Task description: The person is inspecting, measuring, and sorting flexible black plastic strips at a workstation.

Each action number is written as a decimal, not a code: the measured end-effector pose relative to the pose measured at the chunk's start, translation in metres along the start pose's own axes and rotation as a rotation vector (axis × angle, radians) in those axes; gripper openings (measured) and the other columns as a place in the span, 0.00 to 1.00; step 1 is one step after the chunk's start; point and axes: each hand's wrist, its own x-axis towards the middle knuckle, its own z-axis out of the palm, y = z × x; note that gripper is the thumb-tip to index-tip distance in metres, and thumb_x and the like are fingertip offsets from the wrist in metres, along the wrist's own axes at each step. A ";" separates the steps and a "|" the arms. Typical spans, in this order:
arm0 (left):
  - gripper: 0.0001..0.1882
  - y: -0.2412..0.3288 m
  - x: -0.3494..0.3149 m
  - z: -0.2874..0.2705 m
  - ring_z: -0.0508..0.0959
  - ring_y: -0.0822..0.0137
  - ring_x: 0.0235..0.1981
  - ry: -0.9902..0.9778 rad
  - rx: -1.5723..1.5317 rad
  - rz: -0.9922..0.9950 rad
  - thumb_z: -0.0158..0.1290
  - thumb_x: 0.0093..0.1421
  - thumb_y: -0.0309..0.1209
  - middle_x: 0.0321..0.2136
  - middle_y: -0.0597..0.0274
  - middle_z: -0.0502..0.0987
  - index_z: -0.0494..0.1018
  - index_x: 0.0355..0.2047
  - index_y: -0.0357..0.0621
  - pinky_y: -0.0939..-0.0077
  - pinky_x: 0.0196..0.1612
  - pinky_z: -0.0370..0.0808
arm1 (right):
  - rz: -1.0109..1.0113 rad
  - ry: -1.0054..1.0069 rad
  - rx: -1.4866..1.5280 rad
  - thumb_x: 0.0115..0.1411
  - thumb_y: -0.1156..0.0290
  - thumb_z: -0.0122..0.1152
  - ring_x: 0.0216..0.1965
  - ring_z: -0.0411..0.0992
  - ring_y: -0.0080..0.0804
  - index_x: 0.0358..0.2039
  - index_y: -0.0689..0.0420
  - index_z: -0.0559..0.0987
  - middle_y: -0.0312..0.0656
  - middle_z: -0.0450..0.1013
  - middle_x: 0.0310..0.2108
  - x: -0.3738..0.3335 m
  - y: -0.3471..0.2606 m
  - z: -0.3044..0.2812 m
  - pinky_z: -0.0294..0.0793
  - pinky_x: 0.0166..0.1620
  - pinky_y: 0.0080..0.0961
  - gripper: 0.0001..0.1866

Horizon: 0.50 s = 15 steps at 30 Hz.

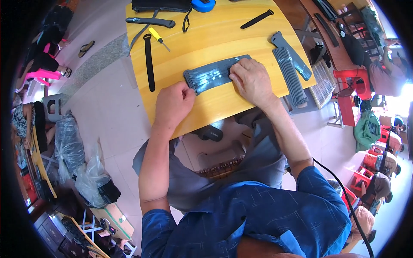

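Observation:
A flat bundle of dark grey straps, shiny on top, lies across the middle of the yellow table. My left hand is closed at its near left corner, where the layered rounded ends show. At the other end, the curled fingers of my right hand pinch the bundle from above. Both sets of fingertips are partly hidden. To the right of my right hand lie a stack of grey straps and another grey strap bundle slanting beside it.
A black strap and a yellow screwdriver lie at the left. Farther back are a dark strap, a black pouch, a blue tape measure and another black strap. People sit at both sides.

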 end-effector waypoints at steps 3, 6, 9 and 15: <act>0.10 0.000 -0.001 -0.001 0.81 0.49 0.25 -0.009 -0.009 -0.009 0.57 0.59 0.33 0.23 0.47 0.80 0.79 0.28 0.37 0.60 0.32 0.78 | 0.035 -0.004 -0.027 0.57 0.68 0.66 0.38 0.73 0.45 0.34 0.54 0.78 0.43 0.72 0.33 -0.001 0.016 -0.005 0.73 0.43 0.42 0.07; 0.11 0.002 -0.002 -0.003 0.81 0.54 0.24 -0.031 0.004 -0.014 0.58 0.61 0.33 0.22 0.48 0.80 0.79 0.30 0.36 0.64 0.31 0.76 | 0.075 -0.026 -0.028 0.58 0.67 0.65 0.38 0.73 0.47 0.35 0.56 0.78 0.44 0.72 0.33 -0.004 0.026 -0.016 0.73 0.44 0.42 0.08; 0.11 0.002 -0.003 -0.003 0.81 0.54 0.23 -0.038 0.018 -0.023 0.58 0.61 0.33 0.22 0.49 0.80 0.78 0.30 0.36 0.64 0.31 0.76 | 0.081 -0.075 -0.008 0.59 0.67 0.65 0.39 0.73 0.48 0.36 0.58 0.78 0.46 0.73 0.33 0.000 0.027 -0.026 0.73 0.44 0.42 0.09; 0.09 0.003 -0.004 -0.004 0.81 0.53 0.23 -0.036 -0.022 -0.005 0.57 0.61 0.32 0.22 0.48 0.79 0.78 0.30 0.36 0.64 0.30 0.76 | 0.170 -0.183 0.177 0.59 0.67 0.66 0.38 0.74 0.48 0.35 0.58 0.79 0.46 0.74 0.31 0.012 0.031 -0.033 0.74 0.42 0.41 0.09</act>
